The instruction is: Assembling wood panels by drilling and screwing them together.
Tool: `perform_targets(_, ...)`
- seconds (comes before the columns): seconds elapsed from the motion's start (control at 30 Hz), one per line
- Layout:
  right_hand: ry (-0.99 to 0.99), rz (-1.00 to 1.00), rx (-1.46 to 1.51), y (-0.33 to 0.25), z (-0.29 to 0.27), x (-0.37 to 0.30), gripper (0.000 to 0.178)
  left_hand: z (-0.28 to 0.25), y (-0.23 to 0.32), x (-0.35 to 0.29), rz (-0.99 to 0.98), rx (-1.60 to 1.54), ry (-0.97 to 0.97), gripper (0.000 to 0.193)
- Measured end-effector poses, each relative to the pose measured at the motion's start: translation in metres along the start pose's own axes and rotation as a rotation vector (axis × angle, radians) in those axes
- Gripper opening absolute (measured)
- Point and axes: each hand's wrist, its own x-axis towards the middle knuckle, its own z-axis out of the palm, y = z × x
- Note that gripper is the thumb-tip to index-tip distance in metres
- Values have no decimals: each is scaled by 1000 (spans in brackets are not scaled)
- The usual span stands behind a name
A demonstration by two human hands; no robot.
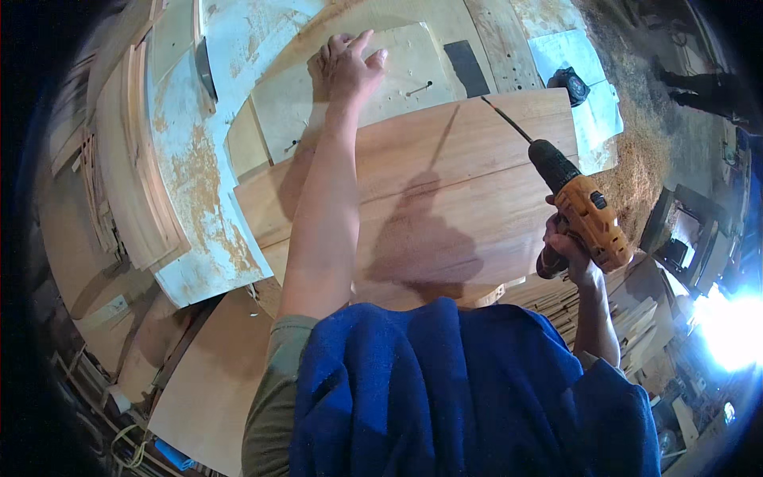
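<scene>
holding the drill (592, 215) in the right hand (568, 246), wrapping the fingers firmly around it; pointing the bit (509, 121) forward and leftward over the far edge of the plank (509, 171), casting a separate shadow (425, 230) on the wood and so hanging clear of it. showing the plank beyond the blue cloth (469, 381), running left to right in long axis, with the right hand nearer its right end and the left forearm (322, 215) crossing above its left part. placing one screw (419, 88) left of the bit tip, between tip and left hand (350, 71), standing in the pale board (397, 56). spreading the left thumb and forefinger over that board, bending the other fingers, pinching nothing visible; not revealing whether pressing or hovering. including no recognisable container; showing a black object (569, 86) lying on a sheet (556, 52) at far right.
</scene>
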Motion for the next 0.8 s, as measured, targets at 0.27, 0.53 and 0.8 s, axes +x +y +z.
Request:
perform_targets(0.27,41,69,1,-57,-7,23,39,20,-3,-6,-8,-60,186,29)
perform_targets(0.53,-65,189,-340,-131,9,36,46,-7,24,-19,-7,62,193,26)
perform_targets(0.8,-115,135,-278,-146,0,48,50,-6,33,-15,-40,6,152,23)
